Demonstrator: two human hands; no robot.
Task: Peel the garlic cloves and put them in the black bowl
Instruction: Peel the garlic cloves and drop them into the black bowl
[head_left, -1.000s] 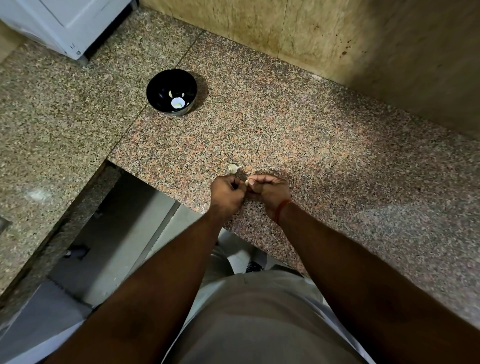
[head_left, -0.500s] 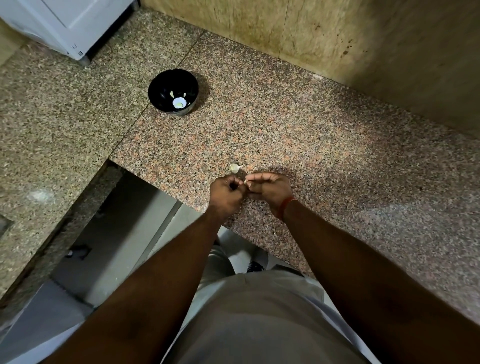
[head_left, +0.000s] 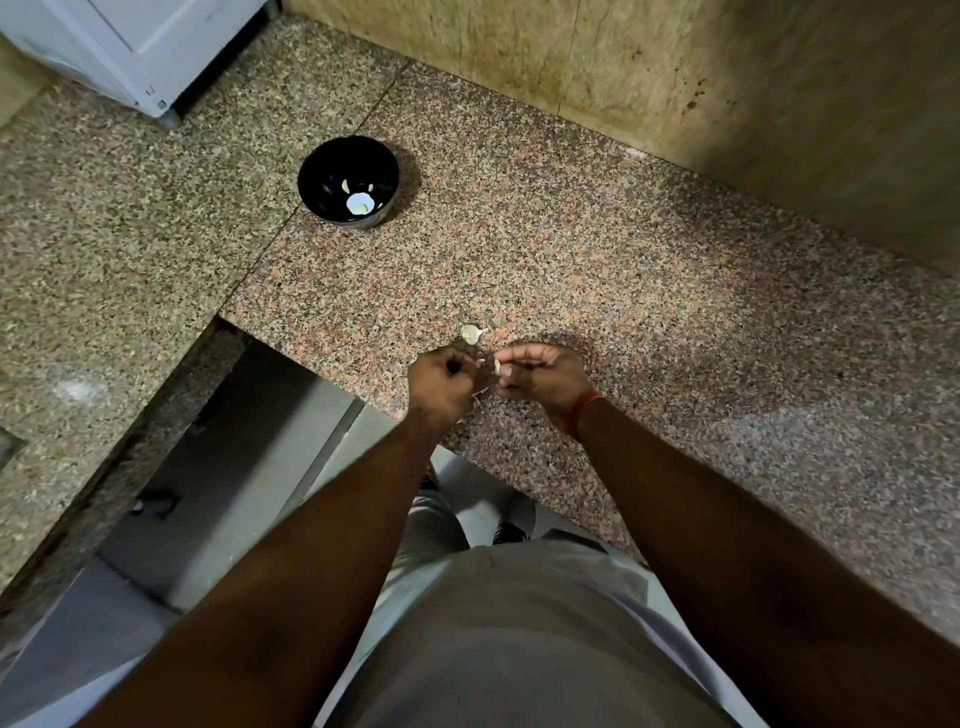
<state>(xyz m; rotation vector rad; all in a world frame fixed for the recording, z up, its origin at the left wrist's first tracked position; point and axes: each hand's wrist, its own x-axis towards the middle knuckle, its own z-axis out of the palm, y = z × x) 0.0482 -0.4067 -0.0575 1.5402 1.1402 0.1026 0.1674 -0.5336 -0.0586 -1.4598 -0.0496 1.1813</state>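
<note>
- The right hand (head_left: 545, 379) pinches a small pale garlic clove (head_left: 498, 367) at its fingertips, fingers curled round it; the clove sits at the hand's left edge, facing the other hand
- The left hand (head_left: 441, 382) is curled into a loose fist just beside the right, a narrow gap between them; a thin pale wisp, seemingly skin, shows at its fingers, though what it holds is too small to tell
- A second garlic clove (head_left: 471, 333) lies on the granite counter (head_left: 675, 322), just beyond both hands and touching neither
- The black bowl (head_left: 348, 182) stands well apart, farther back and to the left; a few pale pieces lie inside it
- A red band (head_left: 584, 408) circles the right wrist
</note>
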